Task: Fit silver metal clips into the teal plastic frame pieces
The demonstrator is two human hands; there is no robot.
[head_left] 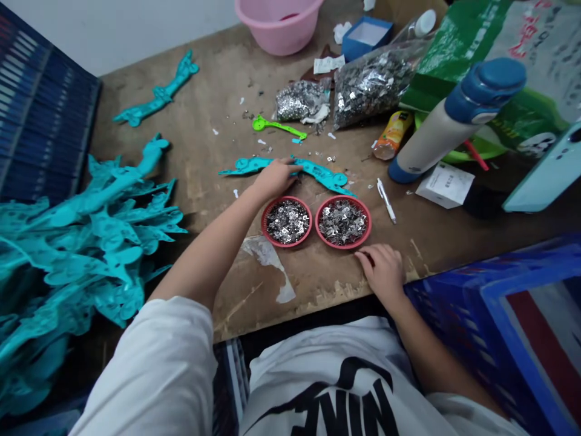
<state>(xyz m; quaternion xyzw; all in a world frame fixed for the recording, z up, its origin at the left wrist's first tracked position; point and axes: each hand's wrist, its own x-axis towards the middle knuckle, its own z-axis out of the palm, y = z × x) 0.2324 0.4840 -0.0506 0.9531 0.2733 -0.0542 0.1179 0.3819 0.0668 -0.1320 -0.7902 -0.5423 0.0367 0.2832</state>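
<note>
My left hand [275, 180] lies over the middle of a flat teal plastic piece [313, 171], its fingers curled across it on the wooden table [204, 91]. Just below that hand sit two shallow red dishes, the left one [287, 245] and the right one [344, 247], both filled with small silver metal parts. My right hand [380, 272] rests near the table's front edge, beside the right dish, and holds nothing. A small green plastic piece [278, 126] lies beyond the teal piece.
A large heap of teal pieces [86, 242] lies at the left. Plastic bags of silver parts [372, 85] and a pink basin [279, 24] stand at the back. A white-and-blue bottle [458, 121] lies at the right, and a blue crate [494, 315] stands by the front edge.
</note>
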